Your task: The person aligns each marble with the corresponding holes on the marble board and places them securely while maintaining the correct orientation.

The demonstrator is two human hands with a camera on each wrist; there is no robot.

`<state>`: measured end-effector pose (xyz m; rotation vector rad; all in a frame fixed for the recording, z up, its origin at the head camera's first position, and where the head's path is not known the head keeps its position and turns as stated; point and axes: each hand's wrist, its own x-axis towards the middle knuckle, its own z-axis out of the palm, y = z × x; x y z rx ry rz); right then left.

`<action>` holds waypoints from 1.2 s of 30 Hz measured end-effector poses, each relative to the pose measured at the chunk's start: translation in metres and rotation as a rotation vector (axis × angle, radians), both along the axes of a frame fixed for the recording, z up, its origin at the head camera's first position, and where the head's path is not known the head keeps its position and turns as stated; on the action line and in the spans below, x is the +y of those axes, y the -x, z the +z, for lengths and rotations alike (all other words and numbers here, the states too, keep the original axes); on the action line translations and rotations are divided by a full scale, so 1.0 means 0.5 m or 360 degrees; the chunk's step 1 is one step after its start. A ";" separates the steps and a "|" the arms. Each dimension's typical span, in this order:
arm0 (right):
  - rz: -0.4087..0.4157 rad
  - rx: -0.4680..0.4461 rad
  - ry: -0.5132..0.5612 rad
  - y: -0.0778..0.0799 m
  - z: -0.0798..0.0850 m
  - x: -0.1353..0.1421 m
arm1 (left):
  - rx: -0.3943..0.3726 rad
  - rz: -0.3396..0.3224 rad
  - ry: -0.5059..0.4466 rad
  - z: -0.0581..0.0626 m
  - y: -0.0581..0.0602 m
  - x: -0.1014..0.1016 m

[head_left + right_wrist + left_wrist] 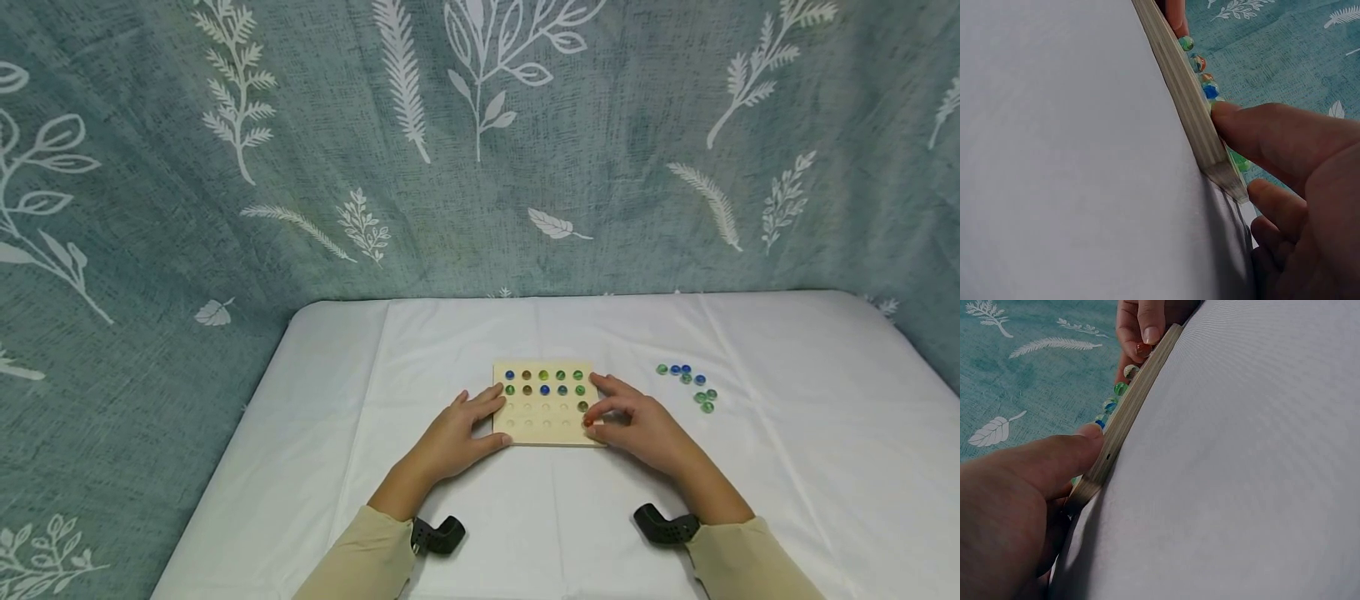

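One blue-green leaf-printed curtain (315,100) fills the background, and below it a white cloth (487,550) covers the table. The left hand (457,429) spreads over the left edge of a pale wooden board (555,438), its thumb at the near corner; it touches without clenching. The right hand (641,429) pinches an orange-red marble (588,422) between thumb and index finger at the board's near right corner, another finger reaching the far right corner. Whether that marble already sits in its hollow cannot be told.

The board lies flat between the hands. Ten marbles (544,390) fill its two far rows; a lone dark marble (582,407) sits at the right end of the third, just beside the pinching fingertips. Eight loose marbles (701,397), green and blue, lie on the cloth to the right, apart from the board.

The likeliest trouble is a knuckle nudging that neighbour out of its hollow. Glass could also squirt from an off-centre pinch, a jolt to the board's edge could unseat several, and a sweeping right wrist might scatter the loose ones.
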<state>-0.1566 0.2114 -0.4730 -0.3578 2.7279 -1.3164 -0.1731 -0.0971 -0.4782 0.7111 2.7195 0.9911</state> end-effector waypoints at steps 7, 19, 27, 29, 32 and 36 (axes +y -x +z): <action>0.0026 0.0026 0.0010 -0.003 0.001 -0.002 | -0.0004 0.0004 -0.0013 0.000 -0.001 -0.001; 0.0021 0.0006 -0.0004 -0.001 0.001 0.000 | -0.0007 0.0009 -0.0014 0.001 -0.001 0.000; 0.0022 0.0026 -0.0012 -0.001 0.003 0.000 | 0.0000 0.0010 -0.0010 0.001 -0.001 0.000; 0.0023 0.0030 -0.0014 -0.002 0.003 0.001 | 0.0010 0.0006 -0.0010 0.002 -0.002 0.001; 0.0022 0.0030 -0.0017 -0.002 0.003 0.000 | 0.0013 0.0004 -0.0013 0.003 -0.002 0.001; 0.0024 0.0032 -0.0022 -0.002 0.003 0.000 | -0.0008 0.0014 -0.0015 0.004 -0.003 0.000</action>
